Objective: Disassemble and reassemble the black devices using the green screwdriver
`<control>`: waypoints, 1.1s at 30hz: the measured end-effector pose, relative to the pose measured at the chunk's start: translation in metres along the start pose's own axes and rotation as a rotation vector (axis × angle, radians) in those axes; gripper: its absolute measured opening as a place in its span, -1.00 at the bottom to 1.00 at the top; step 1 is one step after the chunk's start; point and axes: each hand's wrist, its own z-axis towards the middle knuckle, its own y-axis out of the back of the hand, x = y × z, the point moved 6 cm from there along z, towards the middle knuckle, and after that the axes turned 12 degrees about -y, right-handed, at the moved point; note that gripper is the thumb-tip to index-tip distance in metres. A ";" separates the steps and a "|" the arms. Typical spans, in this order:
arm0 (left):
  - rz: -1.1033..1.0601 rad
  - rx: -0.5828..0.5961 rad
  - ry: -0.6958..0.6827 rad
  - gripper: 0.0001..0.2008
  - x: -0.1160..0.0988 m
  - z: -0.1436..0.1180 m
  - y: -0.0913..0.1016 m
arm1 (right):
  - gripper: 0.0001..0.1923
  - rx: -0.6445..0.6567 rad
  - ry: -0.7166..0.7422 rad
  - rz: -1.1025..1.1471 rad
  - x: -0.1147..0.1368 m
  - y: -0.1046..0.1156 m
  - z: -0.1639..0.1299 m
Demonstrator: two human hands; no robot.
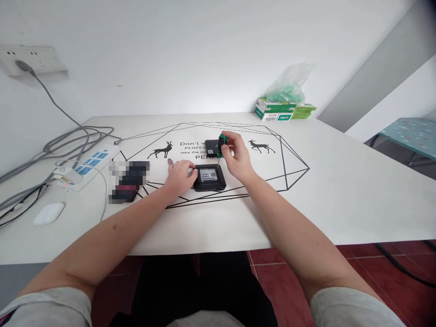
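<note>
Right grip point(236, 156): fingers pinched around the green plastic handle of a small screwdriver point(221, 146), which stands nearly upright with its thin metal shaft pointing down at the near black box point(209, 177). Whether the tip actually touches the box is too small to tell. Left grip point(180, 176): fingers curled and pressed against the left edge of that box, flat on the worktop point(340, 190).

That box is a squat, rounded square of matte black plastic, lying at the middle of the worktop with a pale printed label on its upper face; the print is unreadable. Just behind it lies a second black piece point(211, 147) of like shape, partly hidden by the screwdriver and the right hand.

Smooth and white, the worktop bears thin black geometric lines, two deer silhouettes and lettering that the hands cut off. Left of the hands sits a dark thing point(128, 180) blurred beyond telling. Farther left are a white power strip point(89, 165) with blue sockets, looped grey cables point(68, 138) and a glossy white mouse point(48, 213). At the far edge stand green-and-white cartons point(284, 111) under a crinkled clear bag point(289, 84).
</note>
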 end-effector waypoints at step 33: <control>0.181 0.039 -0.074 -0.87 0.000 -0.002 0.001 | -0.55 -0.026 -0.004 -0.015 -0.001 0.004 0.003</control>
